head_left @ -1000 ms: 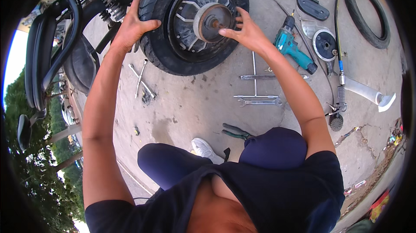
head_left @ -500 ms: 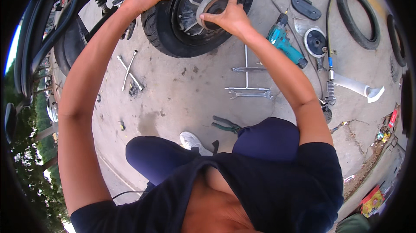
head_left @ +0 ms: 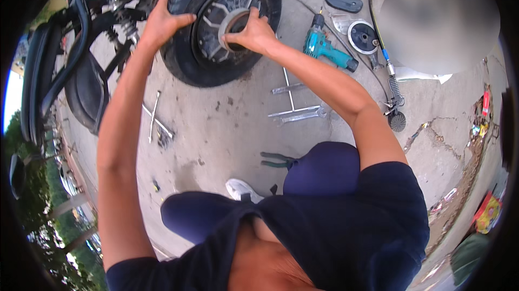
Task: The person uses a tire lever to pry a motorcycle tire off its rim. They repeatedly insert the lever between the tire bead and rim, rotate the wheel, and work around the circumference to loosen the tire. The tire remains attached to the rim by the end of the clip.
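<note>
A scooter-type wheel stands ahead of me, its black tyre (head_left: pixel 186 69) around a spoked metal hub (head_left: pixel 213 15). My left hand (head_left: pixel 162 25) grips the tyre's left side, with the thumb across the sidewall and the other fingers partly hidden behind the tread. At the hub's centre, a grey metal ring (head_left: pixel 224 27) is held by my right hand (head_left: pixel 255 34). The thumb lies at its near left edge and the fingers reach its far right edge. Whether the ring is fixed to the hub I cannot tell.
Left of the wheel stands a dark vehicle frame with a shock absorber (head_left: pixel 125 20). On the concrete lie a cross wrench (head_left: pixel 155 115), a teal drill (head_left: pixel 327 50), spanners (head_left: pixel 303 113), pliers (head_left: pixel 278 159), a round drum part (head_left: pixel 361 37) and an air hose (head_left: pixel 372 7). A blurred patch covers the upper right.
The view has swung, so the wheel and the tools right of it sit further left in the picture. Both hands keep their holds. A blurred patch has appeared at the upper right.
</note>
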